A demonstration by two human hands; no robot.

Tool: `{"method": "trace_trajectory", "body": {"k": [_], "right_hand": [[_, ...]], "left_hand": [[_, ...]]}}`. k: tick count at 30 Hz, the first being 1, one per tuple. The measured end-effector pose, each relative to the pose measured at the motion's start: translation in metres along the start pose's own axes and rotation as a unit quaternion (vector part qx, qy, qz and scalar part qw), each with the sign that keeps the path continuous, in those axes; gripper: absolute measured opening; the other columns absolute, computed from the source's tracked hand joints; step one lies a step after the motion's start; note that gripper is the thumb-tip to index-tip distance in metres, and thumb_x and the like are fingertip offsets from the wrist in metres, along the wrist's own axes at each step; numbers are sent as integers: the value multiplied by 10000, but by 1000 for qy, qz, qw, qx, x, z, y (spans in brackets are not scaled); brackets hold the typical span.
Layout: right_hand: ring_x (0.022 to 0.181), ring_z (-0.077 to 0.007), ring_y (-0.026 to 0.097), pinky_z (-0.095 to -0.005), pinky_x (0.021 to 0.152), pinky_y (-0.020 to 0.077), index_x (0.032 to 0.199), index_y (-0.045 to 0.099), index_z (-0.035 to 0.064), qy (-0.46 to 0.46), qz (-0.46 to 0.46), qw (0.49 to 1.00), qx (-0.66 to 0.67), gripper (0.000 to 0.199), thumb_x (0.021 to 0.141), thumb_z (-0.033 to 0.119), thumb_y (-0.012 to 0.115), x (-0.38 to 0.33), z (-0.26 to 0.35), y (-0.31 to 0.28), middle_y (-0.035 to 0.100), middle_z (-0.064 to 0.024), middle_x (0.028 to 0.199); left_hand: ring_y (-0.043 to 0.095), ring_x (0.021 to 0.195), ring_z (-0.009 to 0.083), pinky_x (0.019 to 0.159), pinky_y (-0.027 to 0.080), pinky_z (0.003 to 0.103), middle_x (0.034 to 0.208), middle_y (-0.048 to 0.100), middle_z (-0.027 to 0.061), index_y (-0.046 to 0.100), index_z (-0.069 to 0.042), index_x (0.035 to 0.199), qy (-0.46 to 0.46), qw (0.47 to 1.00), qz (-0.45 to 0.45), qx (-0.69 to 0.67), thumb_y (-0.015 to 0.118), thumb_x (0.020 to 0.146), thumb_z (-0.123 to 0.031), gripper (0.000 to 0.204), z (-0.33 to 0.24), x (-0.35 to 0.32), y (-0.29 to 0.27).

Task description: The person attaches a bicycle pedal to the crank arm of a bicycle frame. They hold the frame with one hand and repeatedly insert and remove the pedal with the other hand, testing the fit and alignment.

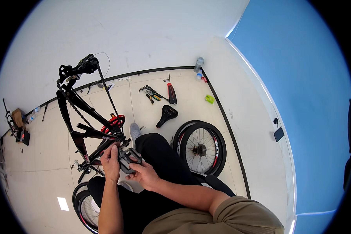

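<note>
Black pedal [128, 159] — flat, open-framed, grey-edged.

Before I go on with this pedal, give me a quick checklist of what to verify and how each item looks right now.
1. Pedal held by both hands: ok. The left hand and right hand both grip the black pedal.
2. Pedal close to the crank: ok. It sits just beside the red chainring on the bike frame.
3. Pedal thread engaged: cannot tell, the fingers hide it.
4. Frame steady: cannot tell, its support is not visible.
5. Tools within reach: not ok. The pliers lie on the floor beyond the saddle.
6. Wheel out of the way: ok. The loose wheel lies to the person's right.
</note>
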State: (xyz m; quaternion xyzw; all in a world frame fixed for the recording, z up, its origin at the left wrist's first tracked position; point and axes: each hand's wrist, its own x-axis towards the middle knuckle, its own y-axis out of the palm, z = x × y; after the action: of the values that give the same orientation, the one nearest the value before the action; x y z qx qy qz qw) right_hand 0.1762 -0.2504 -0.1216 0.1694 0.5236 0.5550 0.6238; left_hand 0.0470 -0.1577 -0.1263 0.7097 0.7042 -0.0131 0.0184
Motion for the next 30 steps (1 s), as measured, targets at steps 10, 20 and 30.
{"method": "trace_trajectory", "body": {"k": [10, 20, 30], "right_hand": [[738, -103, 588, -349, 743, 580, 1186, 615, 50, -26, -21, 996, -77, 247, 950, 107, 661, 5, -3, -9, 630, -19, 949], [695, -77, 639, -244, 640, 511, 1058, 679, -3, -170, -93, 936, -295, 190, 906, 102, 726, 7, -11, -5, 676, -9, 810], [944, -120, 612, -258, 866, 499, 1308, 557, -36, -349, -12, 772, -531, 427, 899, -13, 679, -2, -8, -7, 628, -56, 1086]], "left_hand": [[592, 837, 58, 766, 462, 202, 956, 707, 12, 729, -2, 1095, -51, 998, 6, -19, 664, 959, -114, 188, -6, 0, -3], [598, 876, 104, 804, 482, 251, 948, 688, 30, 699, -29, 1178, -46, 994, 65, 68, 601, 992, -176, 257, -9, 5, -19], [574, 806, 85, 777, 504, 249, 922, 660, -2, 676, -57, 1244, -111, 988, 76, -73, 573, 1007, -113, 264, -7, -2, -18]]}}
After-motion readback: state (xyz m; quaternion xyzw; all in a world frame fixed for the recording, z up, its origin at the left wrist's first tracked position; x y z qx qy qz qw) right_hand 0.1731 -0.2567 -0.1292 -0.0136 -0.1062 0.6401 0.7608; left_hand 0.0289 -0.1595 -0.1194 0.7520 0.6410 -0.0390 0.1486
